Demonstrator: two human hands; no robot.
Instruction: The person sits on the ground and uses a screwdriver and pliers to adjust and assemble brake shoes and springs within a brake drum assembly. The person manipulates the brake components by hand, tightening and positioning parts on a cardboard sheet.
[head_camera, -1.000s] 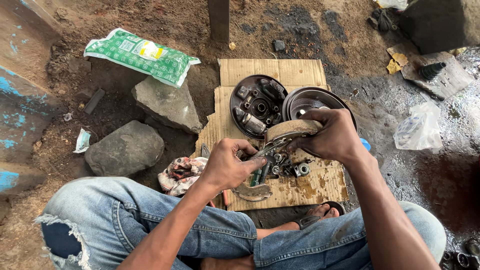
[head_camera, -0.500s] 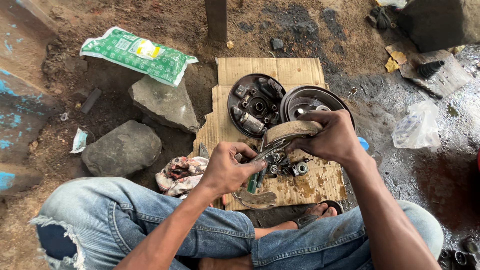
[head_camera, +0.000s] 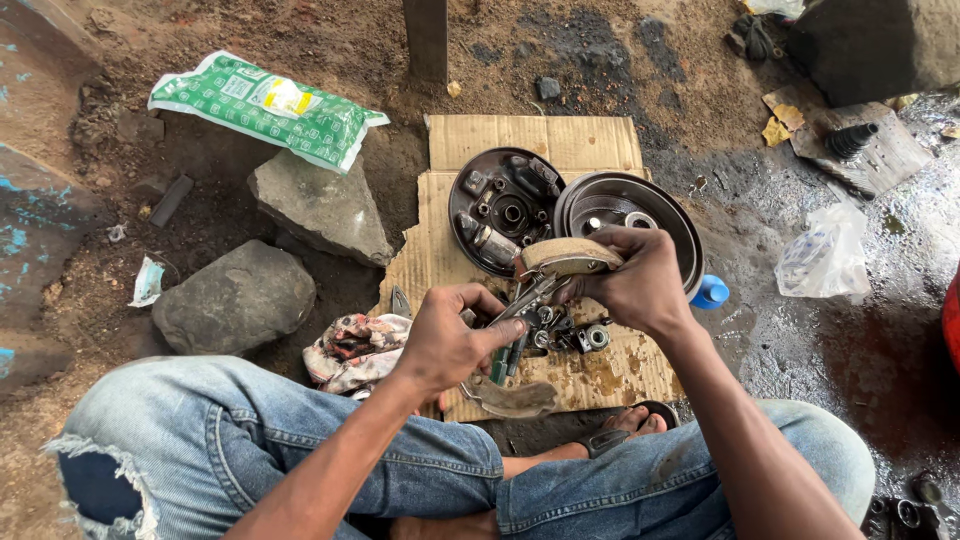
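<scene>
Both hands meet above a sheet of cardboard spread on the dirt: the right hand is closed over one end of a curved brake shoe, holding it up with its tan lining facing upward, while the left hand grips a metal tool whose tip reaches up against the shoe's underside (what kind of tool it is cannot be made out, since the fingers cover most of it). Just below the hands, small metal fittings lie on the cardboard, and a second brake shoe rests flat near its front edge. Behind the held shoe sit a round dark backing plate and, touching it on the right, a brake drum lying open side up. A blue cap lies just beside the drum's right rim. Left of the cardboard a patterned rag is crumpled by the person's knee, and further left are two grey rocks, the farther one with a green and white plastic bag draped over it. Well apart to the right, a clear plastic bag lies on wet, oily ground. The person sits cross-legged in blue jeans, a sandal showing under the cardboard's edge.
</scene>
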